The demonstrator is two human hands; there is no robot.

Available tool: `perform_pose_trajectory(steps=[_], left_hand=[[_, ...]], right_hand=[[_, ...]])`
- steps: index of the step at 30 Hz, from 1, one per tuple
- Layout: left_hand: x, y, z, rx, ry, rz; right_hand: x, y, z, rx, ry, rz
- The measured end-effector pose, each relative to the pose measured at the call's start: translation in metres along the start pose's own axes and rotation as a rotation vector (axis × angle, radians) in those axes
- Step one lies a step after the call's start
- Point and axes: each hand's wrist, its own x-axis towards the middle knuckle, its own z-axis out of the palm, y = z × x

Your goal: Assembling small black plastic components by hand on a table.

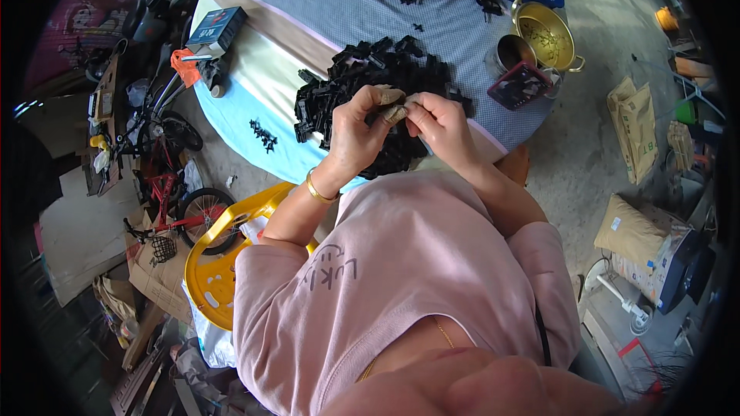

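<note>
Near black parts (370,65), a golden pot (567,40) holds bits (546,35).

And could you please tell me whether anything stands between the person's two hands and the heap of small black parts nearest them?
Nothing visible does: the left hand and the right hand meet directly before the heap of small black parts in this view. The round gold-coloured metal pot sits off to the right.
</note>
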Motion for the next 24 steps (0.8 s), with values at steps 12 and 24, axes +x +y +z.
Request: perform_pose_trajectory(steps=[12, 24], left_hand=[[-0.002, -0.004, 0.0, -0.027, -0.052, -0.145], [0.003, 0.0, -0.002, -0.157, -0.061, -0.219]], right_hand=[[0.001, 0.01, -0.004, 0.427, -0.146, 0.41], [0.003, 0.003, -0.004, 0.108, -0.115, 0.174]])
